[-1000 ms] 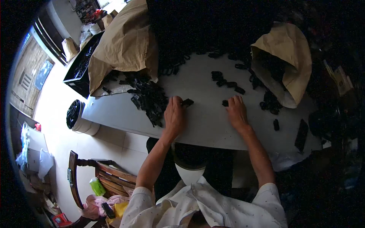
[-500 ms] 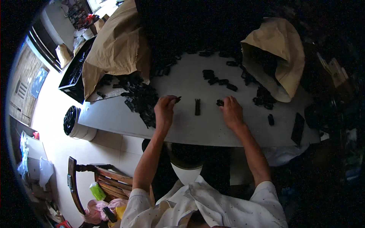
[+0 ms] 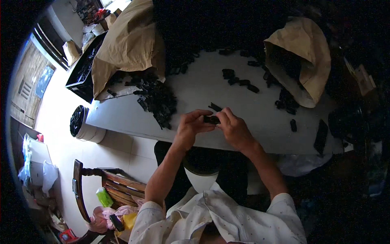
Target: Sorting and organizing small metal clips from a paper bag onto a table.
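Observation:
My left hand (image 3: 189,129) and my right hand (image 3: 236,131) meet over the near part of the grey table (image 3: 195,91). Between their fingertips is a small black plastic part (image 3: 211,119), gripped from both sides. Fingers cover much of it, so its exact kind does not show. Just beyond the fingers a narrow black piece with a forked end (image 3: 214,106) lies slanted; whether the right fingers touch it I cannot tell. Left of my hands spreads a heap of black plastic parts (image 3: 156,101). A short row of similar parts (image 3: 240,81) lies farther back.
Large brown paper bags stand open at left (image 3: 126,40) and right (image 3: 317,53). A black crate (image 3: 81,83) and a white bucket (image 3: 91,132) stand beyond the table's left edge. A wooden chair (image 3: 122,185) is at lower left. A flat black piece (image 3: 321,136) lies at the right.
My hands were apart, each pinching a small black piece; they have come together over the table's middle. The forked piece between them stood straight in line and now appears slanted.

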`<state>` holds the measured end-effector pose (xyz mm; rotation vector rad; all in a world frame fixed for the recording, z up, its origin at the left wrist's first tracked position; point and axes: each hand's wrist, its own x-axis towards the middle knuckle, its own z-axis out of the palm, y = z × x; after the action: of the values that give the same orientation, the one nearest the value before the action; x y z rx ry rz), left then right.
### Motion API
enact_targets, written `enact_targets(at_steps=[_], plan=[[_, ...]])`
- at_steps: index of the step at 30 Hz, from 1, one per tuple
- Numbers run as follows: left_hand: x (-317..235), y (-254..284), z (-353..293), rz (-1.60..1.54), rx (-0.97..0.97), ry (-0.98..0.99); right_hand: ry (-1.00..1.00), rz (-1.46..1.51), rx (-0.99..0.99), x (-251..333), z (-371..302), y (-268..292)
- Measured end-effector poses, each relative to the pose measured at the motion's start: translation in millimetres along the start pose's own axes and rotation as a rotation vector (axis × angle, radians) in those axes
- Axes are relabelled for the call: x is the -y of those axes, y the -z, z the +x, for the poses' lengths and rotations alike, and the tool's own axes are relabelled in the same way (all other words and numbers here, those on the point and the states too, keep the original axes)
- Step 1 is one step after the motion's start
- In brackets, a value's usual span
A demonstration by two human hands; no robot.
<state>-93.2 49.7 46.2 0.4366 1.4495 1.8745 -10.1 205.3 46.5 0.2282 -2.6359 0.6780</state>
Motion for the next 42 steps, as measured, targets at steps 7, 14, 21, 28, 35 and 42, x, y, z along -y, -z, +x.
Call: enact_targets(at_steps=[7, 14, 21, 28, 35, 42], plan=[[3, -9, -10, 0.157, -0.068, -0.072, 0.065, -0.163, 0.018, 10, -1, -6], [17, -15, -22, 0.346, -0.100, -0.167, 0.042, 0.032, -0.112, 17, -20, -20], [32, -13, -49, -0.099, -0.108, -0.205, -0.404, 0.768, -0.083, 25, -35, -39], [70, -2, -81, 0.259, -0.073, -0.107, -0.250, 0.661, 0.388, -8, -25, 14], [148, 36, -68, 1.170, 0.046, -0.381, -0.419, -0.285, -0.194, -154, 16, 27], [31, -32, 6, 1.445, 0.105, -0.722, -0.536, -0.432, 0.048, -176, 3, 8]])
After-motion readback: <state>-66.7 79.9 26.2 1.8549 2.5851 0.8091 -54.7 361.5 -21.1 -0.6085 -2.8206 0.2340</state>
